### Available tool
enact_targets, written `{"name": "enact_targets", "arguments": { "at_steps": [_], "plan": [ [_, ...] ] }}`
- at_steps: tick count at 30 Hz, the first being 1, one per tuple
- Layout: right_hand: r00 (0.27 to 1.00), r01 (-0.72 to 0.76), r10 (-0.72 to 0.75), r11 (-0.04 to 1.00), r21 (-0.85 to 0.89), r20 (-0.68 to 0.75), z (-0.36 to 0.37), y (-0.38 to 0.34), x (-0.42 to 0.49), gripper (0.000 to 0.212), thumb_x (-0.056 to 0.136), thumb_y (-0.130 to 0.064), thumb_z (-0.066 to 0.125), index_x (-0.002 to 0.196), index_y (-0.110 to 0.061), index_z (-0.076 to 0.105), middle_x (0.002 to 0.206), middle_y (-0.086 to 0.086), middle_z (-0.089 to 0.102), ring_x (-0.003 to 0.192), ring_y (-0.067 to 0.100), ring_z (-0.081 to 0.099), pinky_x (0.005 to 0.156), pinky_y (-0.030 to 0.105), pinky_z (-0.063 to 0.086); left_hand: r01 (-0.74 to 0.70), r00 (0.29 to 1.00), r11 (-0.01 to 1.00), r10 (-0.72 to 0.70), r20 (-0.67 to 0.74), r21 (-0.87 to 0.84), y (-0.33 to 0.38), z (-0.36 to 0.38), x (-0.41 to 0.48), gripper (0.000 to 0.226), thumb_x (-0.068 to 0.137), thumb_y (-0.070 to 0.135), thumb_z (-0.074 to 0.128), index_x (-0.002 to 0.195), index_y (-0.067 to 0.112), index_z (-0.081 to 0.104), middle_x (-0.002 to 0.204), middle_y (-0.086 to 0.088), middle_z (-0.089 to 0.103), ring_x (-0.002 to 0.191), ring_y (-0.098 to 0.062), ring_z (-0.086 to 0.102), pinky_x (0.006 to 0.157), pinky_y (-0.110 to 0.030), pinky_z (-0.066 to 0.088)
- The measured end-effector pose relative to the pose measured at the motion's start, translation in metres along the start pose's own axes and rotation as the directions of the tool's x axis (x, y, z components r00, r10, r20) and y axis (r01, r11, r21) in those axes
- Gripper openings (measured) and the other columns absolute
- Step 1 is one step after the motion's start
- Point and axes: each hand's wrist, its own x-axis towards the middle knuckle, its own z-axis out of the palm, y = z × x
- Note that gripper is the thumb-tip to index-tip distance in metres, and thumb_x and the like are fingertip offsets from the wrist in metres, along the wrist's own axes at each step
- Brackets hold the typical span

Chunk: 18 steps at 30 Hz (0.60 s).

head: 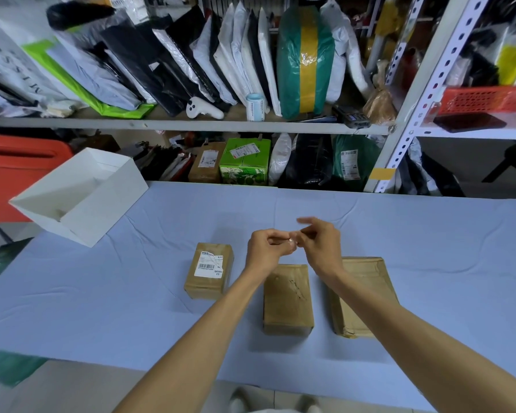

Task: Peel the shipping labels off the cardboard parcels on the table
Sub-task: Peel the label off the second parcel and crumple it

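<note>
Three cardboard parcels lie on the blue-covered table [102, 308]. The left parcel [204, 286] carries a partly torn white shipping label [210, 263]. The middle parcel [288, 299] shows a bare, scuffed top. The right parcel [365, 293] is flatter and also bare. Above the middle parcel, my left hand [267, 248] and my right hand [320, 245] meet in the air. Both pinch a small crumpled white scrap of label [292, 240] between their fingertips.
An open white box [81, 198] stands tilted at the table's far left corner. Behind the table, metal shelves [191, 125] hold many mailer bags, parcels and a label roll [255, 107]. A red bin [15, 168] sits at the left.
</note>
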Motion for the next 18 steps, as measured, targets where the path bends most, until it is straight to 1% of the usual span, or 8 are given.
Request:
{"name": "enact_targets", "arguments": {
  "at_steps": [2,6,9,11,13,15,17,18],
  "plan": [
    [0.999,-0.040,0.039,0.999,0.028,0.004,-0.001,-0.001,0.001,0.014,0.084,-0.008,0.071,0.097,-0.008,0.064,0.071,0.003,0.070,0.065,0.011,0.068,0.065,0.030,0.059,0.014,0.999,1.000,-0.013,-0.041,0.015,-0.002,0.002,-0.001,0.016,0.080,0.009,0.076,0.094,0.007,0.071,0.092,-0.010,0.075,0.083,-0.021,0.073,0.085,-0.035,0.059],
    [0.998,-0.057,0.057,0.998,0.025,0.002,0.001,-0.005,0.005,0.008,0.082,-0.011,0.075,0.078,-0.005,0.071,0.064,0.004,0.069,0.057,0.012,0.067,0.056,0.023,0.055,-0.037,0.985,0.996,0.049,-0.166,0.078,-0.002,0.010,-0.004,0.011,0.081,0.013,0.075,0.090,0.007,0.072,0.082,-0.007,0.074,0.071,-0.016,0.073,0.075,-0.027,0.060],
    [0.999,-0.030,0.030,0.999,0.026,0.025,0.001,-0.010,0.007,0.009,0.085,-0.009,0.071,0.085,-0.001,0.074,0.067,0.008,0.071,0.061,0.014,0.069,0.061,0.027,0.058,-0.088,0.967,0.985,0.121,-0.225,0.150,0.001,0.014,-0.004,0.007,0.084,0.015,0.072,0.084,0.008,0.072,0.073,-0.002,0.072,0.064,-0.009,0.070,0.063,-0.014,0.056],
    [0.999,-0.004,0.003,1.000,0.012,0.047,0.003,-0.011,0.007,0.012,0.088,-0.009,0.067,0.089,0.000,0.075,0.075,0.008,0.073,0.069,0.014,0.070,0.070,0.028,0.058,-0.091,0.964,0.982,0.129,-0.233,0.165,0.004,0.014,-0.001,0.007,0.085,0.015,0.071,0.080,0.010,0.072,0.070,0.000,0.071,0.063,-0.008,0.070,0.061,-0.012,0.055],
    [0.997,0.018,-0.017,1.000,-0.008,0.071,0.004,-0.011,0.007,0.016,0.091,-0.009,0.062,0.095,-0.001,0.075,0.089,0.009,0.074,0.078,0.011,0.069,0.072,0.016,0.053,-0.077,0.965,0.983,0.115,-0.234,0.166,0.007,0.011,0.003,0.009,0.086,0.013,0.068,0.078,0.011,0.071,0.069,-0.001,0.071,0.065,-0.011,0.071,0.065,-0.017,0.057],
    [0.994,0.043,-0.039,0.998,-0.039,0.099,0.005,-0.012,0.005,0.019,0.092,-0.011,0.061,0.104,-0.001,0.073,0.094,0.009,0.072,0.074,0.002,0.063,0.065,0.003,0.045,-0.066,0.968,0.983,0.106,-0.230,0.173,0.008,0.007,0.007,0.009,0.087,0.011,0.066,0.079,0.011,0.071,0.070,-0.002,0.071,0.066,-0.012,0.071,0.067,-0.019,0.058],
    [0.991,0.069,-0.059,0.995,-0.079,0.117,0.006,-0.012,0.002,0.023,0.093,-0.014,0.061,0.110,-0.001,0.070,0.094,0.009,0.069,0.073,0.002,0.060,0.065,0.005,0.045,-0.066,0.972,0.981,0.104,-0.210,0.183,0.007,0.004,0.009,0.010,0.089,0.013,0.065,0.080,0.010,0.071,0.068,-0.001,0.070,0.064,-0.011,0.070,0.066,-0.018,0.057],
    [0.990,0.078,-0.064,0.990,-0.113,0.129,0.005,-0.012,0.002,0.024,0.094,-0.015,0.060,0.110,0.000,0.069,0.094,0.011,0.067,0.076,0.009,0.061,0.068,0.012,0.048,-0.065,0.974,0.979,0.104,-0.201,0.191,0.006,0.003,0.010,0.012,0.090,0.014,0.064,0.081,0.009,0.070,0.067,0.001,0.070,0.063,-0.009,0.070,0.064,-0.016,0.057]
  ]
}}
